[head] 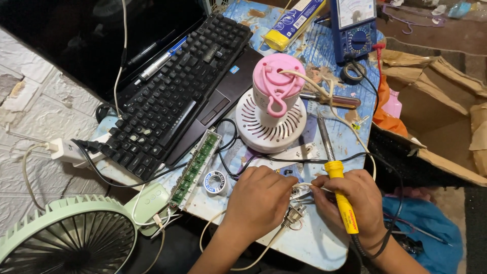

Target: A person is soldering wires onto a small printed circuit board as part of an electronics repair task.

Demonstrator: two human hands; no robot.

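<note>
My right hand (355,200) grips a soldering iron with a yellow handle (342,195), its metal tip (324,134) pointing away from me toward the top of the table. My left hand (261,198) is closed, palm down, over thin wires and a small plug (293,215) at the table's near edge. Both hands' fingertips meet over a small metal part (303,195) between them. A white and pink round device (274,104) stands just beyond the hands, with a cream cable (329,89) running from its top down toward my right hand.
A black keyboard (177,86) lies on a laptop (91,35) at the left. A green circuit strip (195,167) and a solder spool (215,181) sit left of my hands. A blue multimeter (354,28), screwdriver (335,100), green fan (71,238), white power strip (66,150) and cardboard box (441,116) surround the table.
</note>
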